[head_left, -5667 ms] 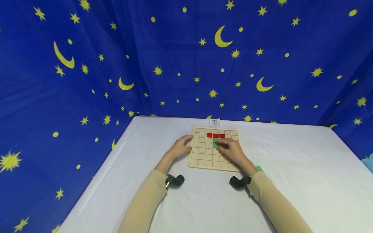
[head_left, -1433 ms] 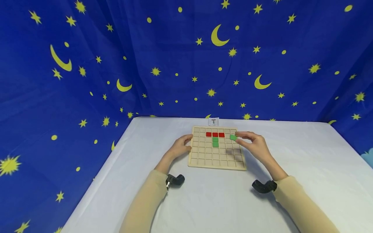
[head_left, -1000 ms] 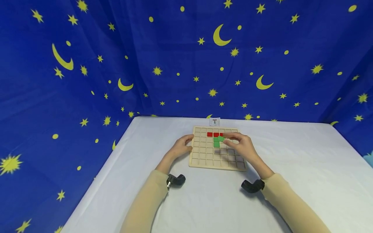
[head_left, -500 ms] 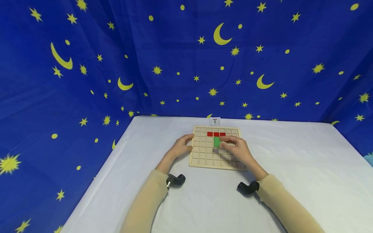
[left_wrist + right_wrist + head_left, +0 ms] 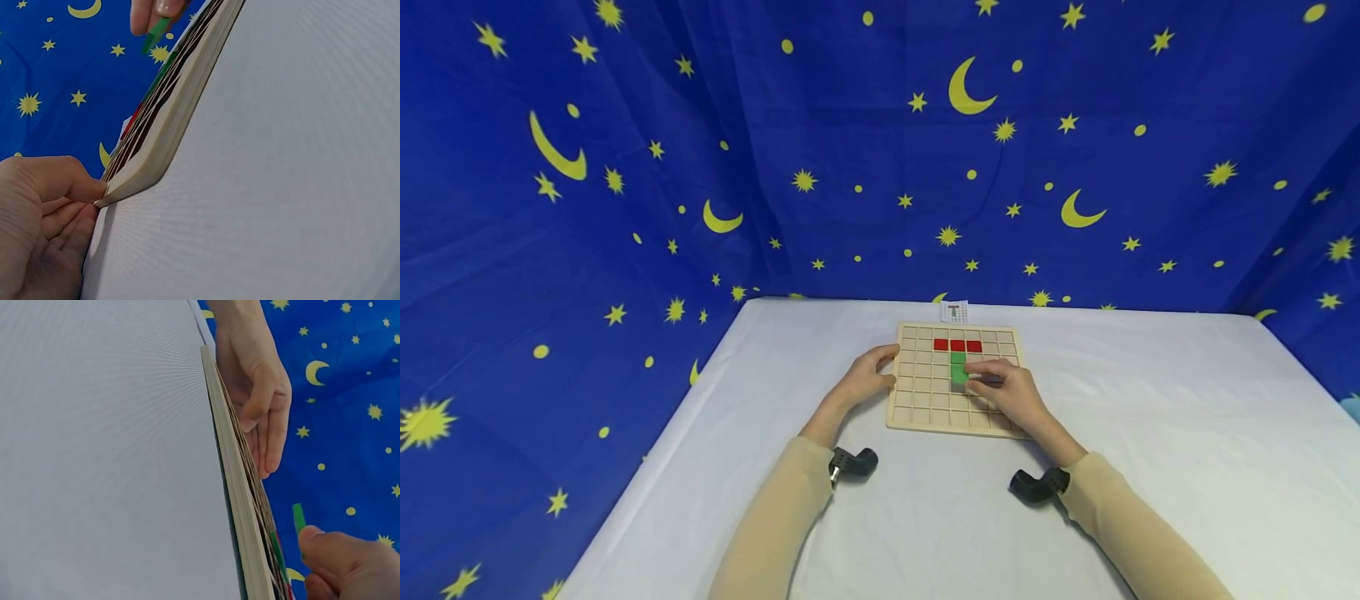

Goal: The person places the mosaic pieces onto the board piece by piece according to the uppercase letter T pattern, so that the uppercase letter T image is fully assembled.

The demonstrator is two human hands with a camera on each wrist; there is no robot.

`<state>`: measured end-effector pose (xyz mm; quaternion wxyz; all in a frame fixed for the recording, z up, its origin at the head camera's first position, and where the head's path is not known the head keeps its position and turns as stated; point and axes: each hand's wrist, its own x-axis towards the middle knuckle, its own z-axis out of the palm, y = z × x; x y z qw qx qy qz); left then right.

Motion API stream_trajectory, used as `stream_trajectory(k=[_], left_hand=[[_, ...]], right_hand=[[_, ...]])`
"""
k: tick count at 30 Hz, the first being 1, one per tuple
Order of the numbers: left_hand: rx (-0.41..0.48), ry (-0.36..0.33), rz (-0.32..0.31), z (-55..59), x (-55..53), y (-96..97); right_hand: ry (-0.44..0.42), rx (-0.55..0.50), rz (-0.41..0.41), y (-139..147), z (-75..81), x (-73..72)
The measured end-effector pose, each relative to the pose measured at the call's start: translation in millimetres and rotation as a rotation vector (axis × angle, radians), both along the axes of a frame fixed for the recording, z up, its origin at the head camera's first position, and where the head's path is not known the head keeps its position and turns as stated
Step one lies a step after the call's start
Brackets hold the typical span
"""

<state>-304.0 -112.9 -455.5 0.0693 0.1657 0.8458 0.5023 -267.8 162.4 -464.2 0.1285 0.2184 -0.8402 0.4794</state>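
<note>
A square wooden grid board (image 5: 925, 398) lies on the table. My left hand (image 5: 862, 379) holds it at the left edge, thumb and fingers against the rim. Between thumb and fingers my right hand (image 5: 1011, 393) pinches a green tile (image 5: 299, 515). Both wrist views show that tile raised above the board, tilted; from the head it overlaps the green column. Three red tiles (image 5: 957, 345) sit in a row near the board's far side. Below the middle red one lies a green tile (image 5: 958, 357); the second seated green tile is largely hidden by the held one.
A small card (image 5: 954, 312) printed with a grid and a coloured T shape lies behind the board. White cloth covers the table (image 5: 925, 517). A blue curtain (image 5: 865, 150) with yellow stars and moons hangs behind and at the sides.
My right hand has brought the green tile leftward from the board's right side, then nearer to me, along the green column. Earlier it released the second green tile. The left hand stays put.
</note>
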Motion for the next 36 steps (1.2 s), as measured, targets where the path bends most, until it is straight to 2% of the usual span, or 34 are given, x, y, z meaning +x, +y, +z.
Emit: stream_trajectory(k=[8, 17, 30, 33, 36], left_hand=[[0.012, 0.002, 0.006, 0.3, 0.2, 0.9], [0.003, 0.012, 0.006, -0.2, -1.1, 0.9], [0.008, -0.002, 0.011, -2.5, -1.0, 1.8], [0.01, -0.005, 0.007, -2.4, -0.4, 1.7], [0.006, -0.002, 0.005, -2.3, -0.2, 1.1]], right_hand=[[0.047, 0.107, -0.011, 0.0, -4.9, -1.3], [0.099, 0.179, 0.011, 0.2, -6.3, -2.6], [0.113, 0.193, 0.025, 0.4, -6.1, 0.1], [0.078, 0.149, 0.023, 0.4, -5.5, -0.1], [-0.06, 0.006, 0.004, 1.4, -0.2, -0.4]])
